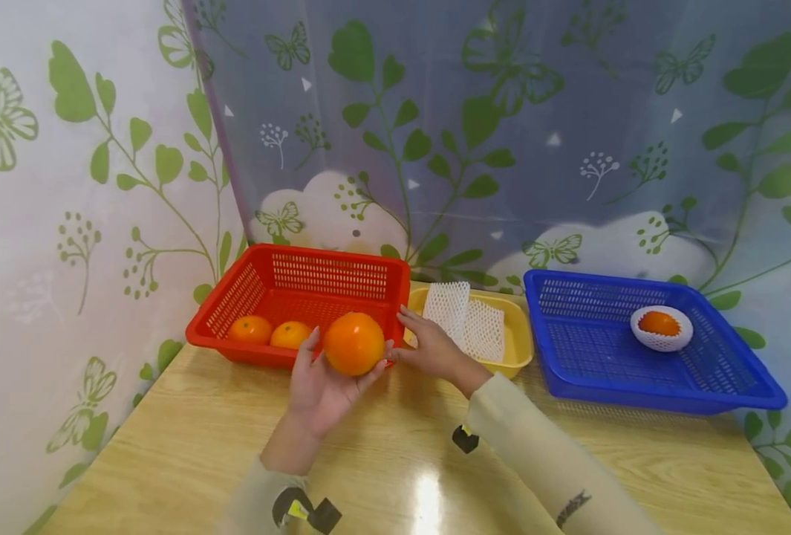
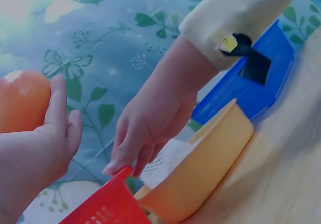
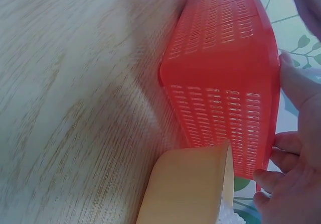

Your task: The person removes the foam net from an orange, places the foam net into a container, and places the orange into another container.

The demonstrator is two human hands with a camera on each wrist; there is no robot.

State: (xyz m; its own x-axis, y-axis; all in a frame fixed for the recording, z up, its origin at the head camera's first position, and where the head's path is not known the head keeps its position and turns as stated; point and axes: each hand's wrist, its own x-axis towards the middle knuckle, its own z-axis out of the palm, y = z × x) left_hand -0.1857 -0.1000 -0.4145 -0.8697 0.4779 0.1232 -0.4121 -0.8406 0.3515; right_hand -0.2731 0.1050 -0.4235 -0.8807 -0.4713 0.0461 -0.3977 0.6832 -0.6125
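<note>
A large orange (image 1: 353, 343) sits in my left hand (image 1: 321, 390), cradled between thumb and fingers above the front edge of the red basket (image 1: 328, 256). The left wrist view shows the orange (image 2: 22, 101) against the fingers. My right hand (image 1: 435, 353) is at the basket's right rim near the front corner. In the right wrist view its thumb and fingertips hold the rim of the red basket (image 3: 220, 73). Two smaller oranges (image 1: 250, 329) lie inside that basket on the left.
A yellow basin (image 1: 518, 334) with white foam net sleeves (image 1: 485, 327) stands right of the red basket. Farther right, a blue basket (image 1: 589, 379) holds an orange fruit (image 1: 659, 323) in a white foam net (image 1: 662, 342). All stand on a wooden table (image 1: 382, 461) against a patterned curtain.
</note>
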